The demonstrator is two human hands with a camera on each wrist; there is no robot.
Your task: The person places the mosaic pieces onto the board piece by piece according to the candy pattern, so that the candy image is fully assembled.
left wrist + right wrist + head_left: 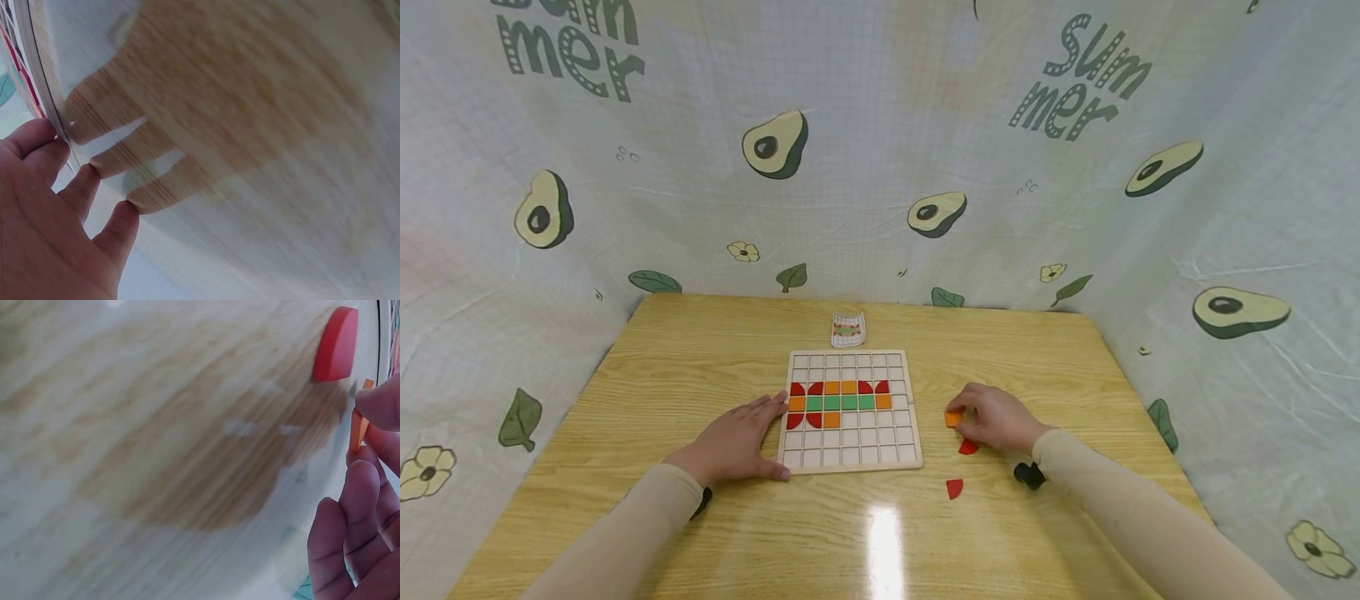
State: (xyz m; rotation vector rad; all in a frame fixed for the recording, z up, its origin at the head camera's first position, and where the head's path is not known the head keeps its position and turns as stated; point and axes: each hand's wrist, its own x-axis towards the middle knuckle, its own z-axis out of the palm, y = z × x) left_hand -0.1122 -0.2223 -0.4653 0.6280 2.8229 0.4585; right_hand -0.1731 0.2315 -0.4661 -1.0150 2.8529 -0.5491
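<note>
A square wooden grid board (pixel 880 437) lies on the table, bearing several red quarter-circle tiles, orange square tiles and green square tiles (pixel 848 402) in three rows. The third row has two red pieces and one orange tile (pixel 832 421) at its left. My left hand (pixel 733 437) rests at the board's left side, fingers extended, thumb near its lower left corner. To the right of the board, my right hand (pixel 1000 417) pinches an orange square tile (pixel 356 432) between thumb and fingers. Just below that hand lies a red quarter-circle tile (pixel 968 447).
Another red quarter-circle tile (pixel 955 488) lies nearer the front. Behind the board sits a small card (pixel 848 330) printed with a coloured grid pattern. A patterned cloth (pixel 857 100) hangs behind and beside the wooden table (pixel 730 333).
</note>
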